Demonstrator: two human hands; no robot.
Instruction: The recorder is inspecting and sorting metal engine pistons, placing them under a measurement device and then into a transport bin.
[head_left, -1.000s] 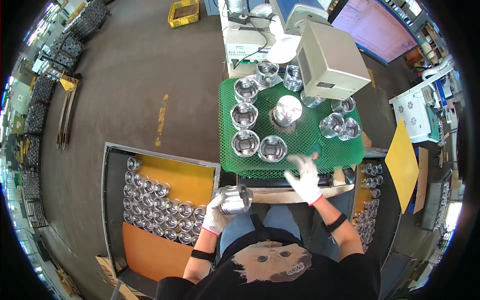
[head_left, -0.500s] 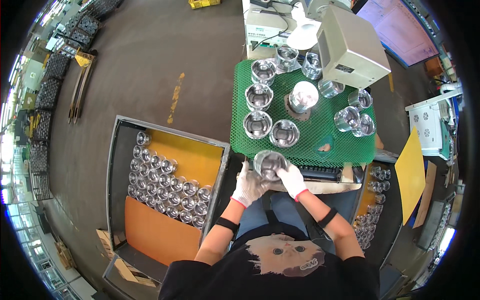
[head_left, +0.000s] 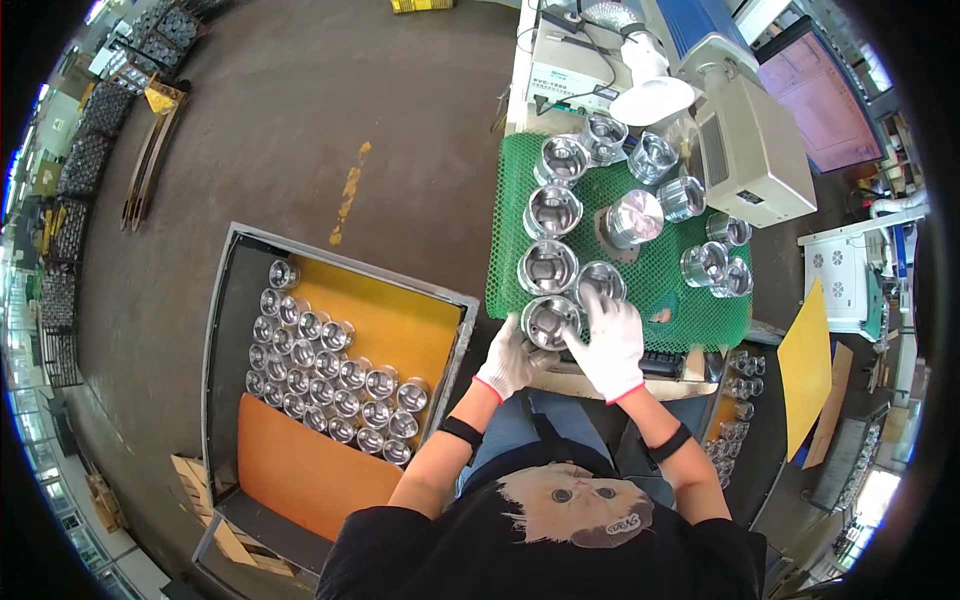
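Observation:
A shiny metal piston (head_left: 551,322), hollow side up, is at the near left corner of the green mesh mat (head_left: 515,180). My left hand (head_left: 508,362), in a white glove, lies against its near left side, thumb and fingers apart. My right hand (head_left: 612,345), gloved too, is spread out on its right, the thumb by the rim. Its fingertips overlap another hollow piston (head_left: 600,283) just behind. Several more hollow pistons (head_left: 549,267) form a row going back along the mat's left. One piston (head_left: 635,218) is on a round base mid-mat, its flat face showing.
At left, a grey-edged bin (head_left: 222,300) holds rows of pistons on yellow and orange sheets. A beige box-shaped machine head (head_left: 755,150) overhangs the mat's back right. Behind stand a white lamp (head_left: 655,98) and a monitor (head_left: 820,95). More pistons (head_left: 735,430) lie at the right.
The piston between my hands has moved forward onto the mat's near left corner. My right hand has opened and reached forward. The whole view has shifted slightly.

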